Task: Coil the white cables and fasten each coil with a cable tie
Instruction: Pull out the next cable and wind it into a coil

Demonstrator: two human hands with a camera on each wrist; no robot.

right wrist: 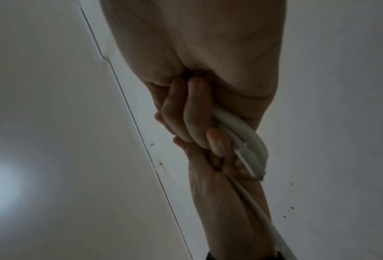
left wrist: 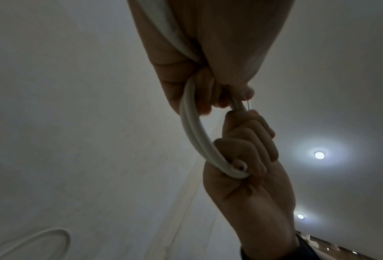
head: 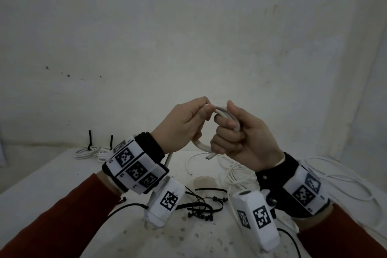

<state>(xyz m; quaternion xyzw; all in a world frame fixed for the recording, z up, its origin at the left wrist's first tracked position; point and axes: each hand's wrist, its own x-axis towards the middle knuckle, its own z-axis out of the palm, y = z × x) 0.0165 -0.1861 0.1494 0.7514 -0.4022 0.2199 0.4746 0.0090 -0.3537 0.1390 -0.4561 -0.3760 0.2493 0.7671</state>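
Note:
Both hands hold a small coil of white cable (head: 222, 112) in the air above the table. My left hand (head: 184, 123) pinches the top of the loop, and the cable's tail runs down past that wrist. My right hand (head: 236, 132) grips the loop's other side in a fist, with the cut end (head: 210, 155) poking out below. The left wrist view shows the doubled cable loop (left wrist: 197, 139) between the left hand (left wrist: 199, 70) and the right hand (left wrist: 246, 149). In the right wrist view, my right hand's fingers (right wrist: 194, 112) wrap the cable (right wrist: 244, 137).
Two tied white coils (head: 87, 151) with upright black ties lie at the table's back left. Loose black cable ties (head: 201, 207) are heaped near the front centre. Loose white cables (head: 236, 169) sprawl at centre and right (head: 345, 176). A pale wall stands behind.

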